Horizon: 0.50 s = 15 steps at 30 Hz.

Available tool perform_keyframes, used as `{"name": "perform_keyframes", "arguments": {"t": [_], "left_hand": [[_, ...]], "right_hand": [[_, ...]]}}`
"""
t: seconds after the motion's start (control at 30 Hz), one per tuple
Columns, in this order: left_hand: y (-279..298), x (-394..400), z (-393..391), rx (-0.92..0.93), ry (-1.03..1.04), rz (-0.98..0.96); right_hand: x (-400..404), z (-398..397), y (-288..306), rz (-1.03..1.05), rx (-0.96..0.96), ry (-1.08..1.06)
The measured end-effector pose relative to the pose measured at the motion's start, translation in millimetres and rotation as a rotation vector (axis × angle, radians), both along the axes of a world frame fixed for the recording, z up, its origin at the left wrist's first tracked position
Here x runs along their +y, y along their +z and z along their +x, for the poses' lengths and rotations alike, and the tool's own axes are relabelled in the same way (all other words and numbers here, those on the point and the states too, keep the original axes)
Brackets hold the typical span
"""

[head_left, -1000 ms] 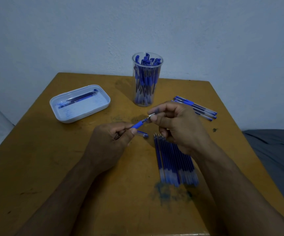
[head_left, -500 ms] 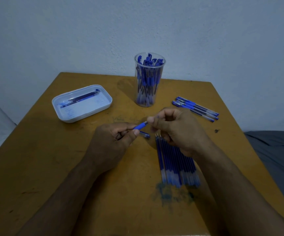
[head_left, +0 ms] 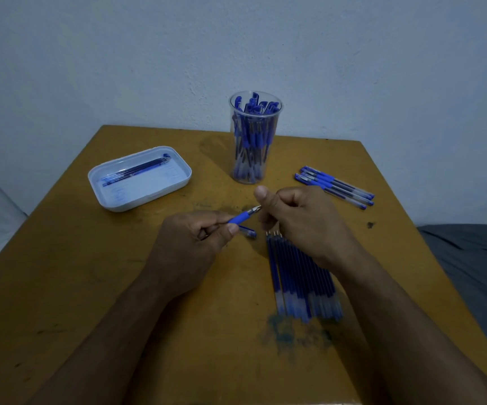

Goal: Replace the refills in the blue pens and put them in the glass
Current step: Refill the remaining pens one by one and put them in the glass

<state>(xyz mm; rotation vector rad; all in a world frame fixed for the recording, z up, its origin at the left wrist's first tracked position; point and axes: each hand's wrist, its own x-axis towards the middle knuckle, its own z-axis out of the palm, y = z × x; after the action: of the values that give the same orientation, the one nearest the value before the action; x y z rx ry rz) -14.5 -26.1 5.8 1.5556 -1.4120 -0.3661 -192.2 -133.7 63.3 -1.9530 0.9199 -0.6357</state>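
Observation:
My left hand (head_left: 191,244) grips a blue pen (head_left: 241,218) by its rubber grip, its metal tip pointing right. My right hand (head_left: 300,220) has its fingers curled at that tip, with the thumb raised above it. A loose pen cap (head_left: 248,231) lies on the table just under the pen. Several new blue refills (head_left: 300,276) lie in a row below my right hand. At the back of the table stands the clear glass (head_left: 255,138), filled with several blue pens. A few more blue pens (head_left: 336,187) lie to its right.
A white tray (head_left: 175,182) at the back left holds a few dark refills (head_left: 137,171). The wooden table (head_left: 61,287) has ink stains near the front. A grey fabric surface (head_left: 476,264) lies beyond the right edge, and the wall is close behind.
My right thumb has lifted off the pen tip, which it was pinching before. Both hands stay in about the same place.

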Motion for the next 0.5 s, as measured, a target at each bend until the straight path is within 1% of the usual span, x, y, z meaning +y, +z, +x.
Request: {"name": "perform_keyframes", "arguments": {"t": [0.07,0.13,0.3,0.4,0.5], "left_hand": [[-0.1,-0.3,0.7,-0.003,0.0,-0.005],[-0.1,-0.1,0.6,-0.008,-0.01,-0.012],[-0.9,-0.8,1.6,0.0,-0.018,-0.006],[0.0,-1.0,1.6,0.01,-0.002,-0.007],[-0.3,-1.3,0.9,0.02,-0.001,-0.005]], "right_hand": [[-1.5,-2.1,2.0,0.05,-0.049,0.045],[-1.4,-2.5,3.7,0.063,-0.05,0.102],[-1.1,0.0,-2.1,0.038,-0.07,0.022],[-0.6,-2.2,2.7,0.06,-0.105,0.069],[-2.4,-2.2,2.4,0.063,-0.079,0.096]]}}
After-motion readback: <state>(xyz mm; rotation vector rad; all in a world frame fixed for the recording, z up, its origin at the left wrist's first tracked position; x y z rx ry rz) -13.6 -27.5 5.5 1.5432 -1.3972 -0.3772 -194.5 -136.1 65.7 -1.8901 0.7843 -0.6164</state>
